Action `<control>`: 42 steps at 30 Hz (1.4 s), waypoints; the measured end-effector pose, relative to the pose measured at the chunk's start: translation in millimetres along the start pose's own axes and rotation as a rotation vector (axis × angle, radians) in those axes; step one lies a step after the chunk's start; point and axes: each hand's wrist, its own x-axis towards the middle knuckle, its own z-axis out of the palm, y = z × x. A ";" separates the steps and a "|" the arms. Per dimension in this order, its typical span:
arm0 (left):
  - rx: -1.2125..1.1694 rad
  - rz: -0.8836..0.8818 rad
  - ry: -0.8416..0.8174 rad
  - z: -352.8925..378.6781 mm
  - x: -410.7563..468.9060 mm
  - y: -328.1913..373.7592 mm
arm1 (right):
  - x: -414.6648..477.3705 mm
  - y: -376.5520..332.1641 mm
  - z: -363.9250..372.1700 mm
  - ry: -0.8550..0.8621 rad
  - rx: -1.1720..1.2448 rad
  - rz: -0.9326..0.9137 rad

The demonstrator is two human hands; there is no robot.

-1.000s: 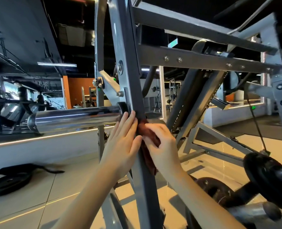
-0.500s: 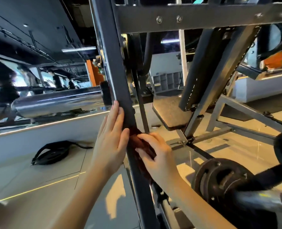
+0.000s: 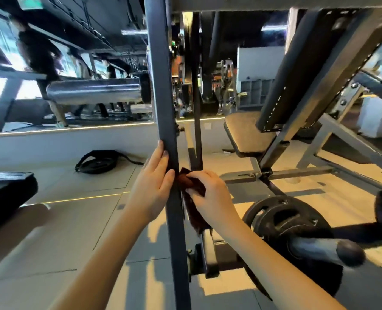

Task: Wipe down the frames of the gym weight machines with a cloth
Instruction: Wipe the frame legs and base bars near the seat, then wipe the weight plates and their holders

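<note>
A grey upright post (image 3: 163, 90) of the weight machine frame runs down the middle of the view. My left hand (image 3: 152, 186) lies flat against the post's left face, fingers straight and pointing up. A dark red-brown cloth (image 3: 193, 204) hangs against the post's right side. My right hand (image 3: 210, 195) grips the cloth's top, fingers curled over it, pressing it to the post. The cloth's lower end trails down beside the post.
A chrome weight sleeve (image 3: 94, 91) sticks out left of the post. A black weight plate (image 3: 284, 222) sits on a peg at the lower right. A padded seat (image 3: 246, 133) and slanted frame beams stand behind. A black strap (image 3: 100, 162) lies on the floor.
Both hands and the cloth have slid down the post, from level with the chrome sleeve to well below it. My view has tilted downward.
</note>
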 end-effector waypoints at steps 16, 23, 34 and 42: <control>-0.427 -0.145 -0.301 139.5 -84.8 141.6 | -107.3 70.4 -184.2 0.101 -0.247 0.239; -0.723 -0.197 -0.465 201.7 -71.6 182.5 | -120.3 137.6 -192.6 -0.016 -0.253 0.490; -0.791 -0.188 -0.407 269.3 -38.5 190.6 | -135.2 168.7 -193.2 0.083 0.084 0.732; -1.018 -0.252 -0.494 279.3 -31.6 178.0 | -137.6 174.0 -183.0 0.150 0.069 0.692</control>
